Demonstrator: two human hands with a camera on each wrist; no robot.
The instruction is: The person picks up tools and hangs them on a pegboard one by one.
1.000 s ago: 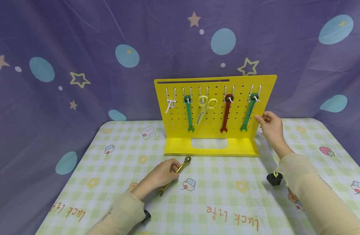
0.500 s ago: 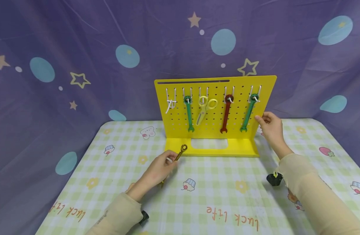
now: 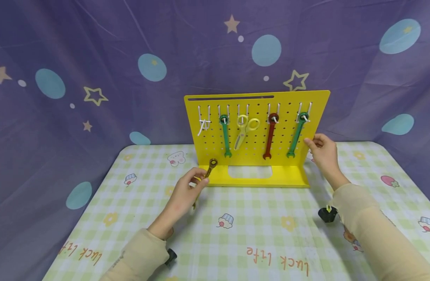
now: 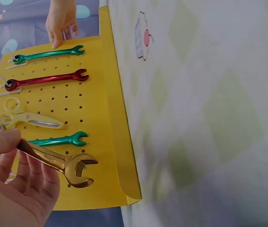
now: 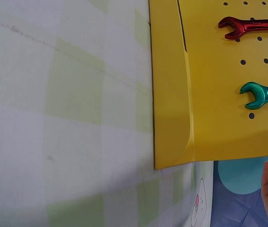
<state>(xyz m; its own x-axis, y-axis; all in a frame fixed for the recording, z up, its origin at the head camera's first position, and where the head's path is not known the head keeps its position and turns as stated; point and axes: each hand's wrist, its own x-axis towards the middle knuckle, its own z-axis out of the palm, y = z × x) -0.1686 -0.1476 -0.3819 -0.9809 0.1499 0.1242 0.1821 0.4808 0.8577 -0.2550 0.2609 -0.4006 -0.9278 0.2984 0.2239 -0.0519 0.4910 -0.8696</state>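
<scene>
My left hand (image 3: 185,192) pinches a gold wrench (image 4: 60,163) between thumb and fingers, its ring end up and its open end down toward the table. It overlaps the lower left of a yellow pegboard (image 3: 250,156) in the head view. My right hand (image 3: 324,155) holds the board's right edge between thumb and fingers. On white hooks hang a green wrench (image 3: 226,136), yellow scissors (image 3: 244,130), a red wrench (image 3: 270,136) and another green wrench (image 3: 297,136). The leftmost white hook (image 3: 203,125) bears nothing.
The board's foot (image 3: 285,182) rests on a table with a green checked cloth (image 3: 257,226). Behind stands a purple curtain (image 3: 208,47) with stars and blue ovals. A black wrist mount (image 3: 328,214) shows under the right sleeve.
My left hand has lifted the gold wrench and carried it forward, slightly left, toward the board, turning it more upright. The right hand and the board have stayed in place.
</scene>
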